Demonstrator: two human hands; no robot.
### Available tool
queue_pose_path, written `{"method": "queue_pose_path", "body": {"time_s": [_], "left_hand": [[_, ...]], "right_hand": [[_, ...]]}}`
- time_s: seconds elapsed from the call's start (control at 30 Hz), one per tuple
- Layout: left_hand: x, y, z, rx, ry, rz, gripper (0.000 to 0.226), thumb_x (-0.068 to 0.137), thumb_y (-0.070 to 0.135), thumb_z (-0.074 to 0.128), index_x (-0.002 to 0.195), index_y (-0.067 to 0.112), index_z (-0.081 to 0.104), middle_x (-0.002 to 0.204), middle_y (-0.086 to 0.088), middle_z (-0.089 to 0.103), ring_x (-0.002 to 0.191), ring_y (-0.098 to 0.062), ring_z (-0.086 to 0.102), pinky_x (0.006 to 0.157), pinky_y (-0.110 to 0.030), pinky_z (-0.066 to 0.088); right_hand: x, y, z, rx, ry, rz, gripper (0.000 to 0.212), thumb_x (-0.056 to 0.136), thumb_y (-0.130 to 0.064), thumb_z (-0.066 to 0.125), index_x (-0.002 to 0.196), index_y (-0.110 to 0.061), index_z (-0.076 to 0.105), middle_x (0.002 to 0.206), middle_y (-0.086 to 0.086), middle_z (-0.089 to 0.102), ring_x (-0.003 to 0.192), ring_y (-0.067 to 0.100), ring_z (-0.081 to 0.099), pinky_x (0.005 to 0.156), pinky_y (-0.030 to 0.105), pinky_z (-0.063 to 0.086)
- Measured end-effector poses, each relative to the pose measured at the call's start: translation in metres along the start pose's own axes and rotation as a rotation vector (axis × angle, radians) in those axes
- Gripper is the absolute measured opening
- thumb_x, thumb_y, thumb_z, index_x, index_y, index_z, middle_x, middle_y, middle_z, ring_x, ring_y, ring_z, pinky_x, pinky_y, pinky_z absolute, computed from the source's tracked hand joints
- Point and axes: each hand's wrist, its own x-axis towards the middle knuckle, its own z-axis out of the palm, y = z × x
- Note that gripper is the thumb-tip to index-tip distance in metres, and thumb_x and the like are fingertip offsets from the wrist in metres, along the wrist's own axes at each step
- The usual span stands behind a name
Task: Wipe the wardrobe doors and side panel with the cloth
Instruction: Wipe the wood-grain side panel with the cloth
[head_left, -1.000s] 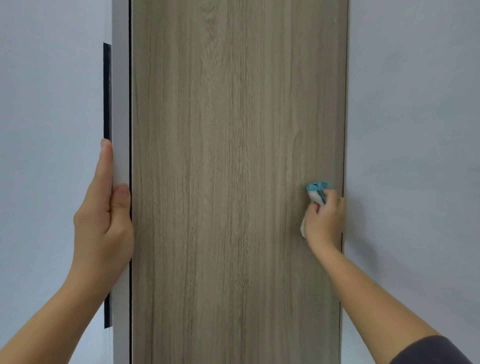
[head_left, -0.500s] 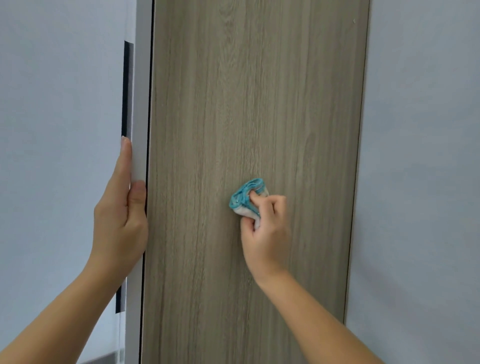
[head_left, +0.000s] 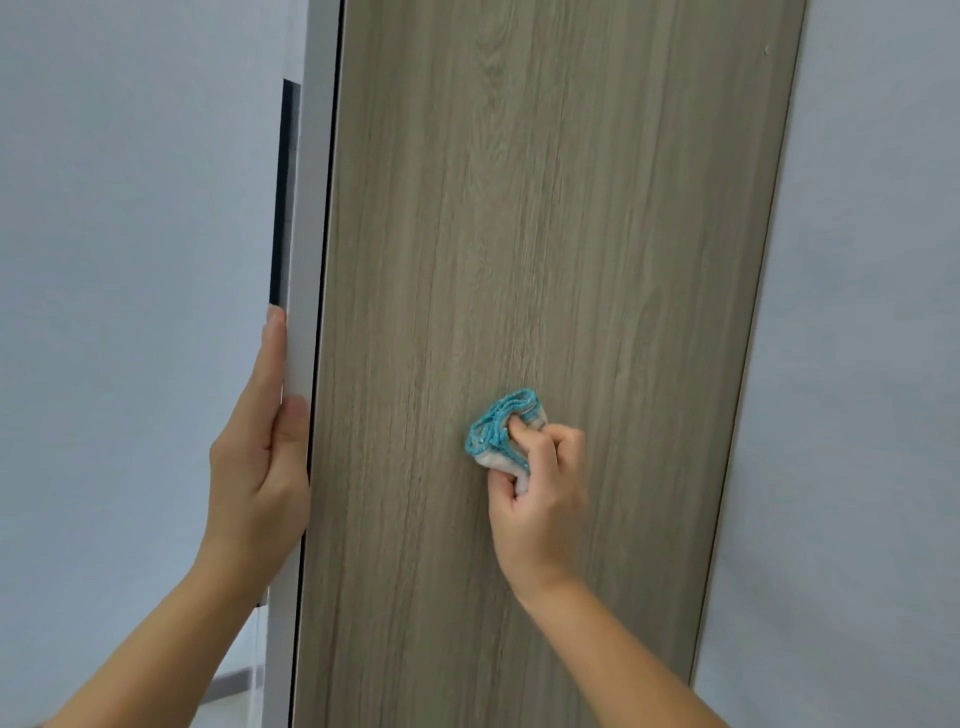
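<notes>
A tall wood-grain side panel of the wardrobe fills the middle of the view. My right hand grips a bunched blue and white cloth and presses it against the panel near its middle. My left hand holds the white front edge of the wardrobe at the panel's left side, thumb on the edge's face and fingers wrapped behind it.
Pale grey wall lies right of the panel and more wall to the left. A dark vertical strip runs along the white edge above my left hand. A bit of floor shows at lower left.
My right hand has swept the cloth from the panel's right edge leftward to its middle. The view has shifted, so the panel now leans right. My left hand keeps its hold.
</notes>
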Motion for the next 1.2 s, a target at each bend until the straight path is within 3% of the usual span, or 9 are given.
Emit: {"method": "queue_pose_path", "body": {"time_s": [0.1,0.27,0.47,0.63,0.73,0.87,0.93,1.1,1.2], "left_hand": [[-0.001,0.001,0.000,-0.006,0.001,-0.023,0.054,0.102,-0.004,0.031,0.152,0.016,0.022,0.118,0.054,0.041,0.098,0.028,0.043,0.094,0.002,0.029],[0.000,-0.004,-0.003,-0.055,-0.010,0.000,0.053,0.103,0.002,0.031,0.151,0.021,0.021,0.155,0.019,0.026,0.142,0.004,0.024,0.116,-0.017,0.021],[0.004,-0.012,-0.001,-0.159,-0.043,0.028,0.053,0.102,0.002,0.030,0.150,0.021,0.020,0.158,0.011,0.021,0.146,-0.002,0.018,0.120,-0.029,0.017],[0.006,-0.016,-0.004,-0.298,-0.055,0.025,0.055,0.099,-0.006,0.030,0.149,0.015,0.023,0.158,0.004,0.021,0.147,-0.012,0.017,0.121,-0.035,0.016],[0.007,-0.017,-0.008,-0.350,-0.071,0.009,0.056,0.098,-0.007,0.032,0.145,0.022,0.024,0.157,0.004,0.023,0.146,-0.033,0.015,0.119,-0.047,0.016],[0.007,-0.022,-0.011,-0.318,-0.114,0.038,0.056,0.099,-0.006,0.032,0.150,0.012,0.020,0.159,-0.009,0.020,0.145,-0.040,0.015,0.117,-0.055,0.016],[0.006,-0.024,-0.009,-0.277,-0.119,0.060,0.054,0.099,-0.003,0.032,0.150,0.013,0.021,0.158,-0.015,0.021,0.138,-0.053,0.015,0.112,-0.065,0.018],[-0.008,-0.029,-0.007,-0.210,-0.099,0.098,0.053,0.099,-0.006,0.028,0.150,0.002,0.016,0.160,-0.011,0.015,0.149,-0.016,0.009,0.122,-0.037,0.011],[-0.017,-0.032,-0.008,-0.161,-0.105,0.098,0.054,0.099,-0.003,0.028,0.151,0.004,0.014,0.161,-0.008,0.014,0.149,-0.013,0.008,0.122,-0.038,0.010]], "right_hand": [[-0.002,-0.005,0.000,-0.014,0.021,0.022,0.036,0.081,-0.015,0.051,0.116,-0.021,0.054,0.102,-0.004,0.043,0.087,0.013,0.052,0.068,0.017,0.043],[-0.007,-0.013,0.001,-0.021,0.070,0.070,0.037,0.081,-0.010,0.049,0.116,-0.014,0.060,0.101,-0.004,0.043,0.085,0.012,0.050,0.070,0.017,0.043],[-0.018,-0.042,0.015,-0.013,0.122,0.128,0.037,0.080,-0.011,0.049,0.115,-0.011,0.063,0.102,-0.005,0.044,0.089,0.011,0.051,0.073,0.021,0.046],[-0.048,-0.090,0.031,0.004,0.071,-0.002,0.032,0.082,-0.014,0.060,0.113,-0.020,0.055,0.104,-0.004,0.044,0.088,0.012,0.054,0.073,0.017,0.045],[-0.073,-0.110,0.039,0.042,-0.015,-0.127,0.025,0.090,-0.020,0.062,0.114,-0.021,0.055,0.104,-0.003,0.046,0.083,0.017,0.055,0.067,0.026,0.049],[-0.080,-0.099,0.035,0.006,-0.055,-0.309,0.030,0.088,-0.022,0.069,0.115,-0.022,0.055,0.103,-0.001,0.046,0.076,0.020,0.058,0.059,0.029,0.049],[-0.075,-0.089,0.032,-0.014,-0.042,-0.367,0.033,0.085,-0.023,0.072,0.113,-0.023,0.055,0.101,-0.001,0.045,0.073,0.020,0.057,0.057,0.029,0.048],[-0.070,-0.059,0.026,-0.054,-0.020,-0.375,0.034,0.084,-0.025,0.073,0.113,-0.023,0.055,0.102,-0.001,0.044,0.077,0.019,0.056,0.062,0.027,0.047],[-0.064,-0.031,0.018,-0.050,0.000,-0.276,0.026,0.090,-0.029,0.062,0.114,-0.023,0.055,0.104,0.000,0.044,0.084,0.019,0.055,0.065,0.033,0.049]]}}
